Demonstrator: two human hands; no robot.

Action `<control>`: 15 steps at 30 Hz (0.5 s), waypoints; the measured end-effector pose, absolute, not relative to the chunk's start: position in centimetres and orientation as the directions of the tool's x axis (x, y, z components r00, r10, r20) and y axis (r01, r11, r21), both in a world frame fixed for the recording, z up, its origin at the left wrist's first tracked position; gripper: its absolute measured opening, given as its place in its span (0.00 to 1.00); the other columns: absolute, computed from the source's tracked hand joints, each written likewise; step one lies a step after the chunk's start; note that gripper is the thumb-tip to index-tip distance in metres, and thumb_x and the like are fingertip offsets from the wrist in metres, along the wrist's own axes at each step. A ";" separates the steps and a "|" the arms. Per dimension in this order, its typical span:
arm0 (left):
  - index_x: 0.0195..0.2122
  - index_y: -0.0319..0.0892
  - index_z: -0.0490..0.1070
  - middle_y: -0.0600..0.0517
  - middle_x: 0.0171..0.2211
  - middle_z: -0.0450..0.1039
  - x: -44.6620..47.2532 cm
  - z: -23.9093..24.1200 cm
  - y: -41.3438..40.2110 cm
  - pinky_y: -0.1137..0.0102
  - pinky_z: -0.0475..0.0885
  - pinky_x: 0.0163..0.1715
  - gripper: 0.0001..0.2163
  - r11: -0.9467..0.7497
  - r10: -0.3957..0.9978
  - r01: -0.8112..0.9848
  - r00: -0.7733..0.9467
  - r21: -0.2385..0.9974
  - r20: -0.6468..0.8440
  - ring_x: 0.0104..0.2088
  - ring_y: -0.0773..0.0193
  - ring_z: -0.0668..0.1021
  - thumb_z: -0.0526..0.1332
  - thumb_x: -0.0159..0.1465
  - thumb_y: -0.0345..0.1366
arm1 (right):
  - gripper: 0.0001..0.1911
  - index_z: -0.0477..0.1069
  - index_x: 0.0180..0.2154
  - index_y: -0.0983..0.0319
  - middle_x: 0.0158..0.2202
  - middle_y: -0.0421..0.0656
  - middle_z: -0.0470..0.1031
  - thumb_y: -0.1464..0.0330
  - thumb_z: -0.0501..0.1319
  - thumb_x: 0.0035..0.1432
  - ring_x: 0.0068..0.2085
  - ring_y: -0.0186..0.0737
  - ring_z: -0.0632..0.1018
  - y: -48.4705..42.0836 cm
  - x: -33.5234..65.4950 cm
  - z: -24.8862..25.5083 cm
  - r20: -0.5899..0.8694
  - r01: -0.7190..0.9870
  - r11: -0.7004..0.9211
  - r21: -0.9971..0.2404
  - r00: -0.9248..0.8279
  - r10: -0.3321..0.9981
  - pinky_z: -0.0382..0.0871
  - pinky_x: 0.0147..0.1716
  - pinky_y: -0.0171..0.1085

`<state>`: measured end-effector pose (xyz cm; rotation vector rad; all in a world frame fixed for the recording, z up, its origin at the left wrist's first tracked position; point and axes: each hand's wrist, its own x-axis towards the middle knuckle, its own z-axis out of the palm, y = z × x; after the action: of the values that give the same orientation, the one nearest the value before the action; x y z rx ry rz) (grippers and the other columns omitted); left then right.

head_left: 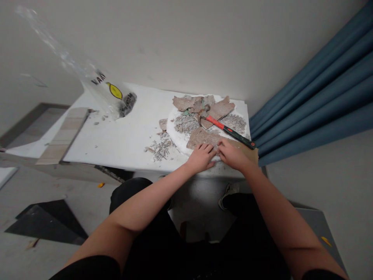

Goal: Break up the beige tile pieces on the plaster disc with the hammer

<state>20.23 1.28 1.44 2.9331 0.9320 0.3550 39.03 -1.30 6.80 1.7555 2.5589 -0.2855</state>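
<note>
My left hand and my right hand rest side by side at the near edge of a white foam slab, their fingers curled down onto a brown broken tile piece. What the fingertips pinch, if anything, is too small to make out. Just beyond the hands lies a hammer with a red and black handle, its head resting on more brown tile fragments. Grey rubble is heaped between the fragments.
A pile of small nails lies left of the slab on the white table. A clear plastic bag with a yellow label stands at the back left. Tile strips lean at the table's left edge. Blue curtain hangs right.
</note>
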 end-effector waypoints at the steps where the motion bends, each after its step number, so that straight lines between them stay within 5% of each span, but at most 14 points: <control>1: 0.60 0.43 0.67 0.43 0.56 0.68 20.2 1.4 1.3 0.55 0.60 0.58 0.24 -0.817 0.575 0.565 0.792 0.111 0.204 0.57 0.49 0.68 0.60 0.65 0.46 | 0.11 0.74 0.43 0.66 0.56 0.51 0.66 0.73 0.53 0.66 0.43 0.39 0.74 -1.3 39.1 7.0 -0.124 0.928 0.347 -0.136 -0.363 0.924 0.65 0.45 0.36; 9: 0.58 0.42 0.69 0.42 0.57 0.68 20.2 1.5 1.3 0.55 0.61 0.57 0.23 -0.822 0.570 0.559 0.796 0.114 0.207 0.57 0.48 0.68 0.61 0.64 0.45 | 0.14 0.75 0.41 0.66 0.54 0.52 0.68 0.68 0.53 0.69 0.44 0.41 0.75 -1.5 38.0 7.1 -0.122 0.956 0.290 -0.044 -0.294 0.948 0.66 0.43 0.36; 15: 0.58 0.43 0.68 0.43 0.56 0.69 20.2 1.6 1.2 0.55 0.61 0.57 0.23 -0.818 0.575 0.564 0.793 0.117 0.199 0.57 0.48 0.68 0.61 0.64 0.46 | 0.09 0.75 0.39 0.66 0.53 0.52 0.68 0.73 0.55 0.66 0.46 0.42 0.74 -1.2 38.8 6.0 -0.082 0.927 0.347 -0.143 -0.361 0.929 0.66 0.48 0.38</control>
<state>20.23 1.25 1.55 2.9257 0.9297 0.3508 38.80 -1.18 6.02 1.7835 2.5899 -0.2601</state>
